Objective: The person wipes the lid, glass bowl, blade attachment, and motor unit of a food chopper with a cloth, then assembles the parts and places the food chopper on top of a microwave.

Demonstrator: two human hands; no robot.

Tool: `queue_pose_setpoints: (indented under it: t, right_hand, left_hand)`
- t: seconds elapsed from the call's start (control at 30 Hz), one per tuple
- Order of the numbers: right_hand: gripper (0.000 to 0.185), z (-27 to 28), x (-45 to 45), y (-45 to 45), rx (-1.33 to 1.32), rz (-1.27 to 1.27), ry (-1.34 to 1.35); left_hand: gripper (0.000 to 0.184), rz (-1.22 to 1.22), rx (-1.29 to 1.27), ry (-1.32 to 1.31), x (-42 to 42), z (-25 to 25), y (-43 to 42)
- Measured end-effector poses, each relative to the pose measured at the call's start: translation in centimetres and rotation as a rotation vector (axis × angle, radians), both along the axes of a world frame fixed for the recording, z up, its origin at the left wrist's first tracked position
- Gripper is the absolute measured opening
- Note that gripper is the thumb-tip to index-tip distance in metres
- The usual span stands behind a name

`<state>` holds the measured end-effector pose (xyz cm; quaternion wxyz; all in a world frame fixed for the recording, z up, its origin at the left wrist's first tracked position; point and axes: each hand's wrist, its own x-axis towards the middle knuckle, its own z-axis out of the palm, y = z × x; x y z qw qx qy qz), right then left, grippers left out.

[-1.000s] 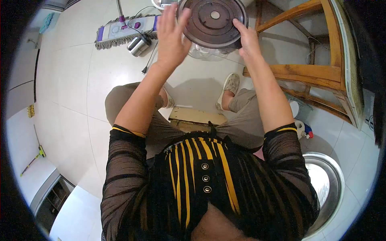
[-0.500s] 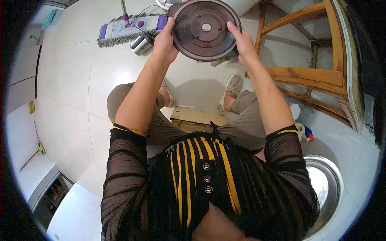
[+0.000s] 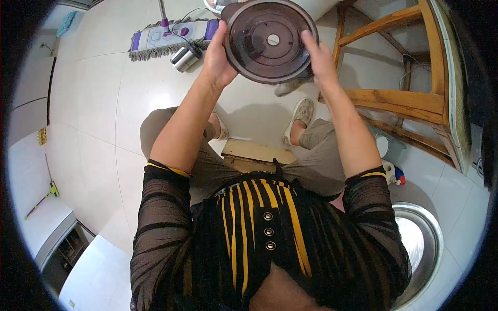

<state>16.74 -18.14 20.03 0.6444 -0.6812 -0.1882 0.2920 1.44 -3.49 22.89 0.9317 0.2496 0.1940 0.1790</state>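
A round, dark brown, glossy glass-like dish [image 3: 254, 54] with raised rings is held up between my hands at the top of the head view. It has a pale round spot in its middle, and I cannot tell whether that is a hole or a label. My left hand [image 3: 220, 59] grips its left rim, thumb along the edge. On the right rim my right hand [image 3: 320, 61] is closed, its thumb lying on the face and slightly blurred. The fingers behind the dish are mostly hidden.
A flat mop [image 3: 174, 37] and a steel cylinder [image 3: 185, 58] with a black top lie beyond my left hand. At right stands a wooden frame [image 3: 394, 99]. A metal basin [image 3: 434, 233] sits at lower right. Between my feet is a low board [image 3: 259, 151].
Both hands and the dish have shifted slightly right and down in the view. The right thumb has moved a little along the dish's face.
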Motion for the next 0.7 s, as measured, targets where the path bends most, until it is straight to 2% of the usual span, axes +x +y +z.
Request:
queue_pose_setpoints:
  t: [0.07,0.13,0.17,0.2,0.27,0.33,0.4,0.43,0.47,0.53,0.57,0.63,0.7]
  right_hand:
    - [0.051,0.2,1.0,-0.5,0.005,-0.039,-0.086]
    - [0.055,1.7,1.8,-0.8,0.081,-0.226,-0.051]
    - [0.053,0.5,3.3,-1.0,0.095,-0.284,-0.186]
    - [0.053,1.2,3.0,-0.9,0.097,-0.276,-0.187]
    - [0.047,3.6,1.4,-1.3,0.156,-0.208,-0.252]
    - [0.041,4.3,-0.3,-1.0,0.204,-0.204,-0.148]
    - [0.036,4.3,-0.9,-1.1,0.075,-0.007,-0.378]
    - [0.034,4.5,-1.0,-1.1,-0.114,0.133,-0.382]
    - [0.034,4.0,-1.6,-0.6,-0.118,0.126,-0.380]
    - [0.032,2.4,-2.5,0.9,-0.073,0.178,-1.257]
    - [0.032,2.2,-2.3,1.1,-0.080,0.172,-1.255]
    - [0.032,1.8,-1.9,1.1,-0.226,0.126,-1.262]
    - [0.032,1.6,-1.6,1.1,-0.259,0.123,-1.273]
  left_hand:
    - [0.048,0.077,0.077,0.093,0.2,0.1,0.0]
    - [0.048,0.082,0.077,0.080,0.1,0.0,0.1]
    - [0.048,0.087,0.081,0.066,0.1,-0.1,0.1]
    - [0.048,0.095,0.082,0.066,0.2,-0.2,0.0]
    - [0.049,0.127,0.232,0.150,0.3,-0.6,-0.7]
    - [0.052,0.110,0.274,0.175,0.2,-1.2,-1.2]
    - [0.054,0.061,0.346,0.174,0.5,-1.3,-2.0]
    - [0.055,0.064,0.337,0.236,0.4,0.0,-2.9]
    - [0.055,0.056,0.336,0.236,0.6,-0.7,-2.9]
    - [0.059,-0.041,0.476,0.157,0.8,-1.7,-3.1]
    - [0.062,0.011,0.678,0.327,0.4,-1.4,-4.0]
    - [0.063,-0.008,0.727,0.351,-0.1,0.3,-5.0]
    - [0.064,-0.020,0.783,0.375,-0.2,0.5,-5.1]
